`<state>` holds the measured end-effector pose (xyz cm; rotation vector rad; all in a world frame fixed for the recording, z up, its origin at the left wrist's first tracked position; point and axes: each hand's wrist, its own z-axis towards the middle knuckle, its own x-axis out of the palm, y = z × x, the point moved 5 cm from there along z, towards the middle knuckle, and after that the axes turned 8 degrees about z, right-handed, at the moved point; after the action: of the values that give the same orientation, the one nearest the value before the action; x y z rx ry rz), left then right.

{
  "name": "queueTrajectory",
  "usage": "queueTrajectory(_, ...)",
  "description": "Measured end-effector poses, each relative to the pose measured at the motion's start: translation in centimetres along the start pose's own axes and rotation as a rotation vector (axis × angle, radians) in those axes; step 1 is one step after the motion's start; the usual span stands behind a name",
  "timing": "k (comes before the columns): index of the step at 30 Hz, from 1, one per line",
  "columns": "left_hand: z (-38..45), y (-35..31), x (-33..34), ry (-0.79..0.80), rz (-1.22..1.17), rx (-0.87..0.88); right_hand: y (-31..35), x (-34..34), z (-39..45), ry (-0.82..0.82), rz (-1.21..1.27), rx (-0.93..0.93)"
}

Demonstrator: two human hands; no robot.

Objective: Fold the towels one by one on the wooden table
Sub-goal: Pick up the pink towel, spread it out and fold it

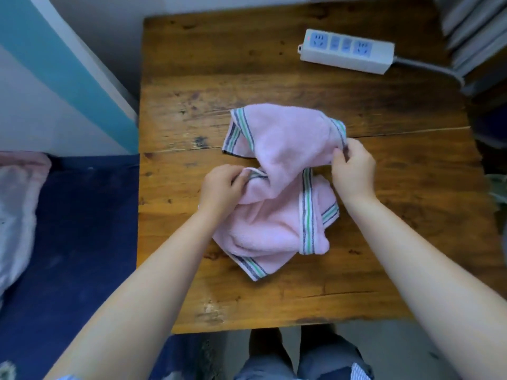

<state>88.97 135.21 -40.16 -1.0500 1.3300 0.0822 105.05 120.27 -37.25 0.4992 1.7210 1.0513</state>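
Pink terry cloth lies bunched in the middle of the wooden table [192, 270] in front of you: a single pink towel [277, 215] with striped borders of green, dark blue and white. It is crumpled and twisted, not flat, with one lobe spread toward the far side of the table and another toward you, and a narrow twisted waist between them.

Your left hand [220, 187] rests on the left side of that waist, fingers curled closed around a striped edge of the towel. Your right hand [354, 171] is at the right side of the far lobe, thumb and fingertips pinched on the striped hem there. Both forearms reach in from the near edge of the table, bare.

At the far right corner of the table sits a white power strip [347, 50], its grey cable [430, 67] trailing off to the right, well apart from the towel.

To the left of the table is a dark blue surface [82, 229], with a pale pinkish cloth [16, 204] lying at its left edge.
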Motion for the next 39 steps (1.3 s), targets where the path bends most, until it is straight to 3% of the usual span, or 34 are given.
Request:
queueTrajectory(3, -1.4, 1.2, -3.1, -0.163, -0.332, -0.276, 0.6, -3.5, 0.0, -0.058, -0.081, 0.067)
queueTrajectory(8, -3.0, 5.0, -4.9, -0.300, -0.457, -0.654, 0.5, -7.6, 0.8, -0.108, -0.178, 0.243)
queueTrajectory(11, -4.2, 6.1, -5.2, -0.231, -0.403, -0.764, 0.6, -9.6, 0.7, -0.143, -0.189, 0.285)
queueTrajectory(13, -5.3, 6.0, -4.6, -0.133, -0.304, -0.768, -0.3, -9.7, 0.1, -0.132, -0.162, 0.318)
queueTrajectory(17, -7.2, 5.7, -1.6, 0.272, -0.044, -0.700, -3.4, -7.6, -2.3, 0.023, -0.148, 0.445)
queueTrajectory(19, -7.1, 5.9, -1.1, 0.329, 0.035, -0.653, -4.7, -6.7, -3.7, 0.053, -0.133, 0.496)
queueTrajectory(24, -5.0, 4.3, -2.1, 0.125, 0.140, -0.572, -7.7, -6.3, -5.5, -0.130, 0.084, 0.631)
queueTrajectory(31, -3.7, 4.1, -2.6, 0.046, 0.048, -0.574, -7.2, -6.7, -5.5, -0.229, 0.279, 0.641)
queueTrajectory(39, -1.9, 0.7, -8.4, -0.145, -0.255, -0.603, 0.3, -8.0, -1.6, -0.145, 0.202, 0.491)
